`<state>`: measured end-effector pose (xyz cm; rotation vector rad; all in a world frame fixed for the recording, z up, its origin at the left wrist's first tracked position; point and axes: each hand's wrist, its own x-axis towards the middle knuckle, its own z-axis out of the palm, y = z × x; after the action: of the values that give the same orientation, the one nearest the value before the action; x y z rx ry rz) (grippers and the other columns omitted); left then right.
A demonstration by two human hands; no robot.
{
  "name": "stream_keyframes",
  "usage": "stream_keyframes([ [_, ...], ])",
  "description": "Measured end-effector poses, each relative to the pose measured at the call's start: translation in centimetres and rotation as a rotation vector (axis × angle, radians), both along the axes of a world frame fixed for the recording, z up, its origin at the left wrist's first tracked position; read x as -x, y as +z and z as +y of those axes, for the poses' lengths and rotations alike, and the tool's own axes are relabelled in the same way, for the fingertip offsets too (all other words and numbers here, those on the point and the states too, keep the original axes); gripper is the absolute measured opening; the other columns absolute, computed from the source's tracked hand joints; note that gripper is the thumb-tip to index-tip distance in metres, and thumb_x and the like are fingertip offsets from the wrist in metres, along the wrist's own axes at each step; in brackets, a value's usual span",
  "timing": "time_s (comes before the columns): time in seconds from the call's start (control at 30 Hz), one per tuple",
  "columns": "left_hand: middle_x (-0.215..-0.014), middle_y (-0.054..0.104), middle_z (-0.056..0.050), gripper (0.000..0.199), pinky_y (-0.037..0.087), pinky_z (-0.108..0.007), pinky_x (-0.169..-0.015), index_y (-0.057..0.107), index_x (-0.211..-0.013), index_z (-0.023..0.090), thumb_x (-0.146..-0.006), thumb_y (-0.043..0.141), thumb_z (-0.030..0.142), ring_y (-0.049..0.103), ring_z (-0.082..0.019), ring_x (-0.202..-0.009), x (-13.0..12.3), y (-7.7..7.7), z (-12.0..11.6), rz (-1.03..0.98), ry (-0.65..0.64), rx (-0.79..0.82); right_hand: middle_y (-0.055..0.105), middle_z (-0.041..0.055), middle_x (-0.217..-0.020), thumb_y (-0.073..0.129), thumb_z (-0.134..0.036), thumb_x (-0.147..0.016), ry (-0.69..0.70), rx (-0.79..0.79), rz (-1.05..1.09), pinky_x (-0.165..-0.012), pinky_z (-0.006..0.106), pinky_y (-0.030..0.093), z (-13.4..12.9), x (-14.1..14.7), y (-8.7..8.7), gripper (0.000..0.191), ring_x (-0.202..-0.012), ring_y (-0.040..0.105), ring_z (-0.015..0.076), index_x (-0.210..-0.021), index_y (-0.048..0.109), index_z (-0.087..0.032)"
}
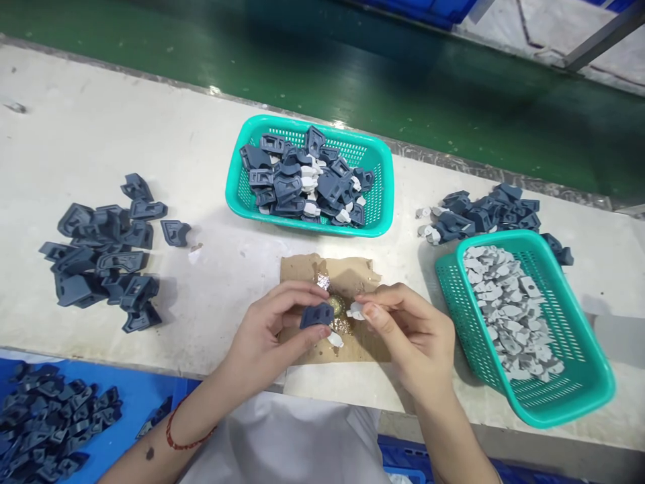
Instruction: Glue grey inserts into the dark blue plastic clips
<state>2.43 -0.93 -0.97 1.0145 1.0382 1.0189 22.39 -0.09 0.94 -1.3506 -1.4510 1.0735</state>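
My left hand [275, 329] pinches a dark blue plastic part [317, 314] between thumb and fingers. My right hand [410, 329] holds a small white plastic piece [355, 310] close to the blue part. Both hover over a brown cardboard scrap [347, 272] smeared with shiny grease [336, 306]. Another white piece [335, 339] lies on the cardboard below my fingers.
A teal basket [375, 202] of blue and white parts stands behind the cardboard. A second teal basket [569, 396] with white pieces is at right, beside a blue parts pile [486, 212]. More blue parts [103, 252] lie left; a blue bin [131, 396] sits lower left.
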Motion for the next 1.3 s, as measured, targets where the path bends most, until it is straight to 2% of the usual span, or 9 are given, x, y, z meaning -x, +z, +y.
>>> stream_keyframes([
  [0.17, -0.091, 0.079, -0.003, 0.017, 0.058, -0.02, -0.072, 0.075, -0.096, 0.019, -0.082, 0.082, 0.024, 0.073, -0.014, -0.08, -0.1, 0.4, -0.1, 0.082, -0.048, 0.123, 0.075, -0.0041, -0.081, 0.069, -0.018, -0.096, 0.121, -0.067, -0.063, -0.06, 0.018, 0.051, -0.1, 0.6, 0.3, 0.009, -0.065, 0.065, 0.0088, -0.097, 0.075, -0.025],
  [0.27, -0.089, 0.077, -0.002, 0.014, 0.056, -0.02, -0.072, 0.073, -0.094, 0.019, -0.083, 0.081, 0.024, 0.072, -0.014, -0.08, -0.1, 0.4, -0.1, 0.086, -0.064, 0.096, 0.077, -0.0056, -0.089, 0.067, -0.015, -0.097, 0.175, -0.099, -0.105, -0.064, 0.016, 0.052, 0.0, 0.7, 0.5, 0.011, -0.071, 0.067, 0.0071, -0.097, 0.072, -0.025],
  [0.37, -0.089, 0.076, -0.001, 0.012, 0.054, -0.02, -0.071, 0.073, -0.095, 0.019, -0.086, 0.079, 0.025, 0.071, -0.013, -0.08, 0.0, 0.4, -0.1, 0.099, -0.081, 0.071, 0.076, -0.0058, -0.088, 0.066, -0.015, -0.098, 0.204, -0.128, -0.163, -0.063, 0.016, 0.05, 0.2, 0.6, 0.6, 0.011, -0.072, 0.066, 0.0068, -0.097, 0.07, -0.025],
  [0.6, -0.089, 0.073, 0.0, 0.011, 0.049, -0.02, -0.068, 0.073, -0.1, 0.022, -0.091, 0.074, 0.029, 0.065, -0.013, -0.078, 0.1, -0.2, -0.5, 0.201, -0.098, -0.017, 0.076, -0.0012, -0.092, 0.059, -0.011, -0.1, 0.318, -0.256, -0.248, -0.073, 0.019, 0.053, 0.4, 0.9, 0.6, 0.012, -0.084, 0.07, 0.0101, -0.099, 0.065, -0.021],
  [0.73, -0.09, 0.072, -0.001, 0.014, 0.048, -0.023, -0.069, 0.069, -0.103, 0.021, -0.095, 0.069, 0.033, 0.063, -0.014, -0.077, 0.1, -0.4, -0.5, 0.256, -0.115, -0.052, 0.074, -0.0023, -0.089, 0.06, -0.016, -0.101, 0.328, -0.163, -0.245, -0.065, 0.018, 0.051, 0.5, 0.8, 0.7, 0.008, -0.077, 0.069, 0.0097, -0.1, 0.065, -0.021],
  [0.87, -0.089, 0.07, -0.003, 0.018, 0.046, -0.026, -0.067, 0.063, -0.103, 0.021, -0.1, 0.06, 0.038, 0.064, -0.016, -0.077, 0.3, -0.2, -0.5, 0.274, -0.213, -0.08, 0.068, -0.0036, -0.079, 0.055, -0.024, -0.105, 0.399, -0.061, -0.285, -0.061, 0.02, 0.049, 1.2, 0.1, 1.5, 0.01, -0.068, 0.065, 0.0104, -0.107, 0.064, -0.021],
  [0.97, -0.085, 0.069, -0.003, 0.02, 0.044, -0.026, -0.063, 0.061, -0.104, 0.021, -0.101, 0.058, 0.04, 0.062, -0.016, -0.073, 0.3, -0.1, -0.6, 0.296, -0.232, -0.088, 0.064, 0.0002, -0.079, 0.047, -0.025, -0.108, 0.481, -0.169, -0.478, -0.063, 0.024, 0.047, 1.8, -0.2, 2.1, 0.019, -0.07, 0.062, 0.0137, -0.097, 0.061, -0.017],
  [1.1, -0.078, 0.063, 0.0, 0.021, 0.039, -0.025, -0.057, 0.059, -0.104, 0.02, -0.101, 0.058, 0.041, 0.054, -0.014, -0.066, 0.3, 0.0, -0.6, 0.323, -0.233, -0.1, 0.06, 0.0028, -0.075, 0.033, -0.024, -0.111, 0.587, -0.297, -0.635, -0.061, 0.028, 0.042, 1.8, 0.0, 2.2, 0.036, -0.069, 0.059, 0.0171, -0.08, 0.052, -0.019],
  [1.3, -0.072, 0.055, 0.004, 0.018, 0.033, -0.023, -0.051, 0.059, -0.104, 0.019, -0.101, 0.057, 0.038, 0.044, -0.011, -0.058, 0.4, -0.1, -0.5, 0.342, -0.265, -0.151, 0.062, 0.0029, -0.076, 0.033, -0.023, -0.111, 0.594, -0.239, -0.695, -0.061, 0.029, 0.042, 1.0, 0.3, 2.0, 0.034, -0.068, 0.059, 0.0178, -0.083, 0.052, -0.02],
])
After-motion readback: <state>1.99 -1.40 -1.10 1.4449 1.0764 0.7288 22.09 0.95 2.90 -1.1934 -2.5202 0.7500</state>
